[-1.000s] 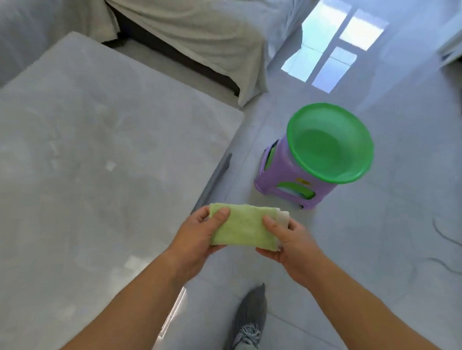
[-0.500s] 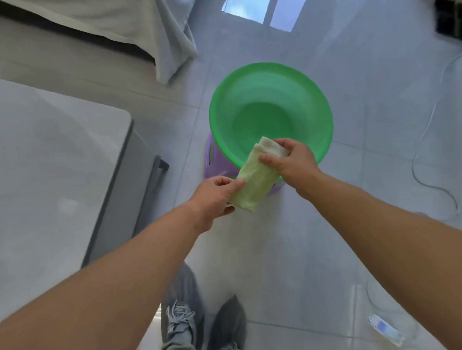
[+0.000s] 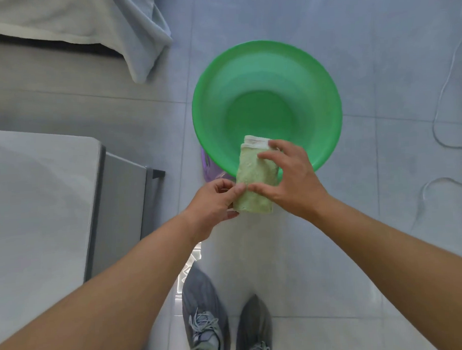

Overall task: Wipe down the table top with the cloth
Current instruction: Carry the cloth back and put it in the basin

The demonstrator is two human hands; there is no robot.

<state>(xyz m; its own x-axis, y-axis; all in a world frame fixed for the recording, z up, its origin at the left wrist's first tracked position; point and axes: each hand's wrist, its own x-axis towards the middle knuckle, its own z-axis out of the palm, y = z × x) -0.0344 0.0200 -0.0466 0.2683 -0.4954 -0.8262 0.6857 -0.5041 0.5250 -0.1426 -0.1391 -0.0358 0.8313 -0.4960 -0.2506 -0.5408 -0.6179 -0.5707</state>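
Note:
A folded light-green cloth (image 3: 251,174) with a white edge hangs upright between both hands, over the near rim of a green basin (image 3: 262,75). My left hand (image 3: 212,202) pinches its lower end. My right hand (image 3: 291,180) wraps over its right side, fingers across the front. The pale grey table top (image 3: 35,199) lies at the left, well away from the cloth.
The basin rests on a purple stool (image 3: 207,168), mostly hidden beneath it. A bed with a draped sheet (image 3: 128,28) stands at the top left. A thin cable (image 3: 439,128) snakes over the tiled floor at the right. My two grey shoes (image 3: 204,321) are below.
The view has swung from the table to the basin. The cloth, held flat between both hands before, now stands upright over the basin's near rim, and my right hand has slid down over it.

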